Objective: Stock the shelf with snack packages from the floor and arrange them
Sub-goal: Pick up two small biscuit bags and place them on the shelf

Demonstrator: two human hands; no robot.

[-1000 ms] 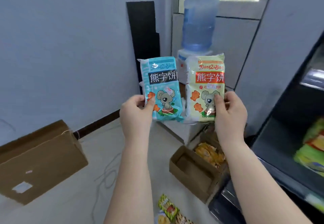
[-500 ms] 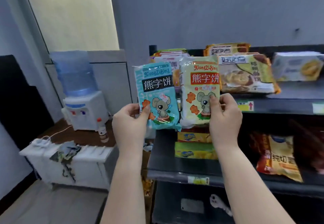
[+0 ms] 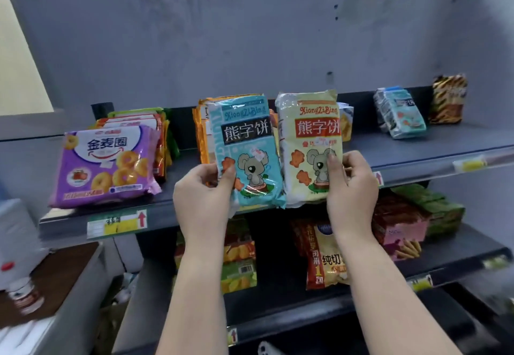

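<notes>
the left hand [image 3: 204, 201] has its fingers clamped on the lower edge of a blue koala packet [image 3: 247, 151], and the right hand [image 3: 351, 187] has its fingers clamped on a cream koala packet [image 3: 311, 146]; both packets are held upright, side by side, in the air in front of the top shelf [image 3: 417, 148], neither set down yet. the shelf is already partly stocked: a purple ring-biscuit pack [image 3: 105, 168] leans at the left, an orange stack [image 3: 203, 132] stands behind the held packets, and a matching blue packet [image 3: 400, 115] and a striped bag [image 3: 447, 98] sit well to the right. bare shelf shows between the middle stack and that matching packet, a likely spot. so the carry looks done; placing and straightening these two is left. the floor is out of view, so how many packets wait there cannot be told.
</notes>
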